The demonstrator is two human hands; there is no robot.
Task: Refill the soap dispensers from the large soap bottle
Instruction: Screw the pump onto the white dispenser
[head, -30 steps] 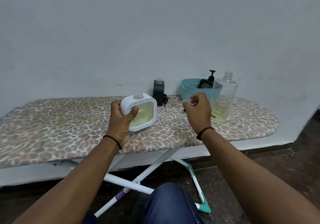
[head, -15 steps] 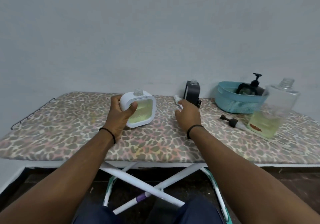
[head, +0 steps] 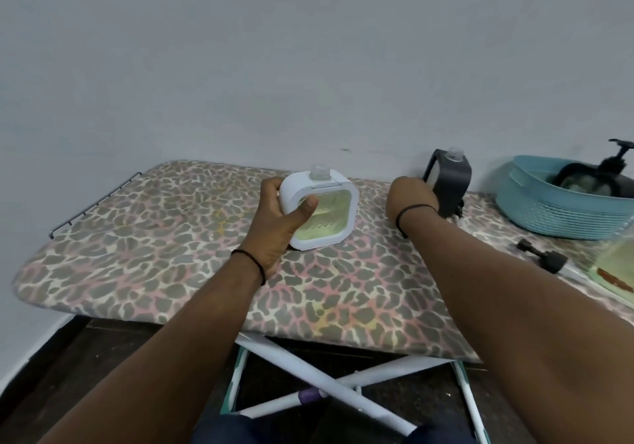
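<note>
White plastic frames the square soap dispenser that the left hand grips by its left side, thumb across the front window, fingers wrapped behind. It stands on the leopard-print ironing board, its clear neck uncapped and its window showing yellow-green soap most of the way up, so it looks filled. The right hand reaches toward the dark dispenser near the wall, also uncapped; the fingers are hidden behind the knuckles, so whether they grip it, or something small beside it, cannot be told. The large soap bottle sits at the far right edge, only partly in view, with soap low in it. A black pump head lies loose on the board just beside it, and a blue basket behind holds another pump dispenser.

The step in hand appears to be closing off the white dispenser or passing to the dark one. Next, a pump top needs bringing to the open neck and screwing down while the left hand steadies the body.
</note>
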